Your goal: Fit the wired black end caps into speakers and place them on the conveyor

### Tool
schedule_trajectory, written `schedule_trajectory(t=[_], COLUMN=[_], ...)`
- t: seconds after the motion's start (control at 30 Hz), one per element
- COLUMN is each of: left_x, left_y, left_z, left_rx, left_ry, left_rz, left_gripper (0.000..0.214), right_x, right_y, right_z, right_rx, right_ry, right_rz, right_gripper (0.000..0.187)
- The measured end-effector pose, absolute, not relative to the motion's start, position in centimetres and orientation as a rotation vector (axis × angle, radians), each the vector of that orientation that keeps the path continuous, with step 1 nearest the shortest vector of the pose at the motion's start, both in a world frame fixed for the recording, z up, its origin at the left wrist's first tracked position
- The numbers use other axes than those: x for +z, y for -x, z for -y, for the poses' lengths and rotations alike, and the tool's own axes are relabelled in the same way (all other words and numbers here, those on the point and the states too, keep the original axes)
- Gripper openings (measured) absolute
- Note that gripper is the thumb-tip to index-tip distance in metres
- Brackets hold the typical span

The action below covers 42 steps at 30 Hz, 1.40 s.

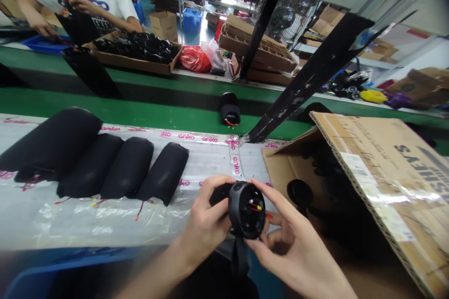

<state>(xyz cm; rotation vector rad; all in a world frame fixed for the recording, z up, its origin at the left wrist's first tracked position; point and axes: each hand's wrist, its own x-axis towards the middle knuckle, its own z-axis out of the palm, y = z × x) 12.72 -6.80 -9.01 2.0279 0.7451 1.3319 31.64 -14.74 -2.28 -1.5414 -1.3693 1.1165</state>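
Both my hands hold one black plastic housing (245,210), its round open end turned toward me with red and yellow wires showing inside. My left hand (206,222) wraps its body from the left, fingers curled over the top. My right hand (286,238) pinches the rim from the right and below. The part hovers over the near edge of the plastic-covered bench (105,224).
Several finished black housings (105,163) lie in a row at my left. An open cardboard box (354,182) with black parts stands at my right. One housing (229,108) rides the green belt (140,112). Across it, another person's hands (45,14) work over a tray (136,51).
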Motion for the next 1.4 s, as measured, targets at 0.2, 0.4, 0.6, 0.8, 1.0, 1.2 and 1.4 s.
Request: schedule_trajectory(t=[0.2,0.4,0.6,0.8,1.0,1.2,1.4], left_x=[-9.6,-10.0,-10.2,-9.7,-3.4,1.6,1.7], left_y=[-13.0,-11.3,-10.4,-12.2,-10.1,-10.9,-12.4], left_z=[6.8,6.2,4.6,3.8,3.0,2.3,2.7], left_rx=[1.229,1.032,0.897,0.995,0.943,0.568,0.438], left_ry=[-1.896,-1.390,-1.254,-1.563,-2.189,-2.782,-2.871], left_rz=[-0.728,-0.547,-0.471,-0.533,-0.762,-0.614,-0.637], left_gripper=[0.025,0.035,0.061,0.041,0.020,0.013,0.011], right_x=[-3.2,-4.2,-4.4,-4.9,-6.9,-7.6,-7.6], right_y=[-31.4,-31.3,-30.4,-31.0,-31.2,-30.7,-30.7], right_z=[14.3,13.5,12.5,12.5,13.6,13.4,13.5], right_rx=[0.873,0.622,0.511,0.664,0.608,0.508,0.474], right_ry=[1.636,1.631,1.717,1.597,1.484,1.402,1.373], right_rz=[1.406,1.509,1.684,1.689,1.593,1.582,1.587], right_gripper=[0.079,0.078,0.089,0.091,0.085,0.085,0.082])
